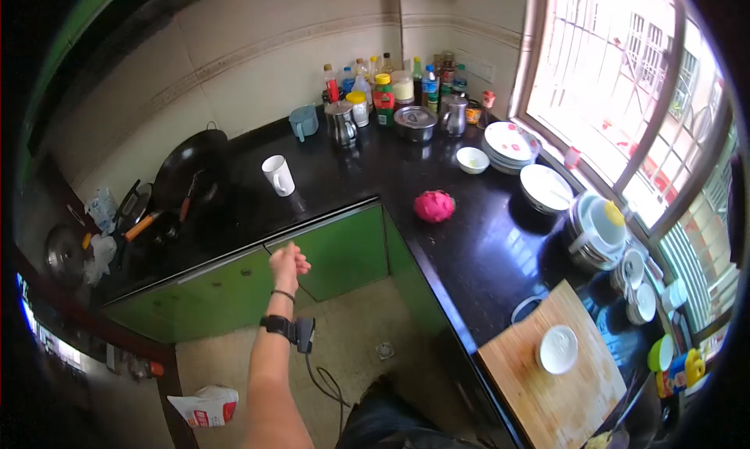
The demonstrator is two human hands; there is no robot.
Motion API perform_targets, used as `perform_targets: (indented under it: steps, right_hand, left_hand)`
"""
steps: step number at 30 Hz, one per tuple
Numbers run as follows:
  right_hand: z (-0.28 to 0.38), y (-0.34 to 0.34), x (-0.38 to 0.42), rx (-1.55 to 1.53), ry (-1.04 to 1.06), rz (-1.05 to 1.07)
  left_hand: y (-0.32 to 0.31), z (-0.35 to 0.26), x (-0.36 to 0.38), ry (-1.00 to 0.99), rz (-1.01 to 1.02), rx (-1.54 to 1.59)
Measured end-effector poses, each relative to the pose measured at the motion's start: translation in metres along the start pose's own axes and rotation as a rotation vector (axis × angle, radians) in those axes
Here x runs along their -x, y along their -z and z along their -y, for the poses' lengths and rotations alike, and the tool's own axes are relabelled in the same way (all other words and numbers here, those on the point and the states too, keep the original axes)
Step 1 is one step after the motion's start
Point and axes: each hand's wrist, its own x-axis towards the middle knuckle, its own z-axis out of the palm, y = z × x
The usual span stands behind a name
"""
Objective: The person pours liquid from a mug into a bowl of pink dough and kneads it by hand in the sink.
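Observation:
My left hand (289,263) reaches out over the floor, in front of the green cabinet doors (336,250) under the counter edge. Its fingers are curled closed, and I cannot make out whether anything is in them. A thin dark curved piece shows just beside the knuckles. Around the wrist sit a dark band and a black strap with a grey device (305,336), from which a cable hangs down. Nearest on the counter above the hand stands a white mug (278,175), upright. To its right lies a pink dragon fruit (434,206). My right hand is out of view.
A black wok (191,156) and a pan with an orange handle (141,226) are at the left. Bottles and metal pots (416,123) line the back corner. Stacked plates (512,144) and bowls stand by the window. A wooden board (500,351) holds a white bowl (558,349).

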Motion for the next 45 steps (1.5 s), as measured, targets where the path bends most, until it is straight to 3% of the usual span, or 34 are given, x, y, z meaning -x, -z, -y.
perform_targets:
  steps: [5, 12, 16, 18, 19, 20, 21, 22, 23, 24, 25, 27, 29, 30, 33, 35, 37, 39, 41, 43, 44, 45]
  right_hand:
    - [0.008, -0.04, 0.054, 0.003, -0.035, -0.12]
    - [0.009, -0.034, 0.106, -0.038, -0.025, -0.248]
    - [-0.017, 0.043, 0.12, -0.121, 0.043, -0.265]
    - [-0.061, 0.115, 0.102, -0.207, 0.097, -0.12]
    - [-0.088, 0.144, 0.096, -0.237, 0.155, -0.204]
    - [-0.021, 0.021, 0.166, -0.263, 0.093, -0.541]
    - [0.002, -0.007, 0.18, -0.345, 0.043, -0.577]
    - [-0.063, 0.092, 0.128, -0.278, 0.089, -0.686]
    - [-0.134, 0.191, 0.083, -0.074, 0.249, -0.521]
    - [-0.119, 0.158, 0.102, -0.128, 0.196, -0.569]
    - [-0.064, 0.089, 0.146, -0.36, 0.044, -0.436]
    - [-0.046, 0.046, 0.163, -0.544, 0.042, -0.665]
    - [-0.053, 0.048, 0.167, -0.635, 0.038, -0.75]
    - [-0.012, 0.001, 0.196, -0.647, -0.052, -0.795]
    - [-0.045, 0.042, 0.179, -0.661, 0.023, -0.795]
    - [-0.042, 0.044, 0.179, -0.678, 0.025, -0.779]
    - [-0.035, 0.045, 0.178, -0.72, 0.036, -0.752]
    - [-0.038, 0.063, 0.165, -0.742, 0.023, -0.765]
    - [-0.05, 0.093, 0.15, -0.771, 0.046, -0.573]
    - [-0.049, 0.114, 0.14, -0.82, 0.027, -0.498]
    - [-0.052, 0.129, 0.133, -0.841, 0.027, -0.46]
    - [-0.054, 0.143, 0.125, -0.858, 0.025, -0.416]
  left_hand:
    - [0.005, -0.028, -0.126, 0.015, -0.141, 0.031]
    - [-0.006, -0.045, -0.221, 0.028, -0.134, -0.006]
    - [-0.012, -0.053, -0.233, -0.018, -0.034, -0.075]
    - [-0.011, -0.04, -0.245, 0.0, 0.018, -0.098]
    - [-0.012, -0.039, -0.243, -0.032, 0.106, -0.082]
    - [-0.006, -0.035, -0.25, 0.029, 0.223, -0.016]
    - [0.006, -0.011, -0.278, 0.004, 0.253, 0.028]
    - [0.016, 0.002, -0.304, 0.058, 0.289, 0.079]
    - [0.013, -0.001, -0.308, 0.084, 0.259, 0.098]
    - [0.042, 0.024, -0.368, 0.098, 0.377, 0.058]
    - [0.022, 0.013, -0.342, 0.063, 0.244, 0.14]
    - [0.028, 0.008, -0.324, -0.791, 0.27, -0.796]
    - [0.018, -0.005, -0.279, -0.725, 0.226, -0.87]
    - [0.005, -0.02, -0.239, -0.739, 0.246, -0.861]
    - [-0.044, -0.06, -0.126, -0.691, 0.259, -0.768]
    - [-0.063, -0.073, -0.081, -0.135, 0.362, -0.084]
    - [-0.093, -0.094, -0.014, -0.182, 0.403, -0.065]
    - [-0.11, -0.103, 0.029, -0.201, 0.7, -0.029]
    - [-0.138, -0.123, 0.111, -0.202, 0.746, -0.073]
    - [-0.155, -0.117, 0.152, -0.271, 0.967, -0.078]
    - [-0.162, -0.113, 0.169, -0.211, 1.03, -0.172]
    - [-0.175, -0.1, 0.19, -0.2, 1.112, -0.064]
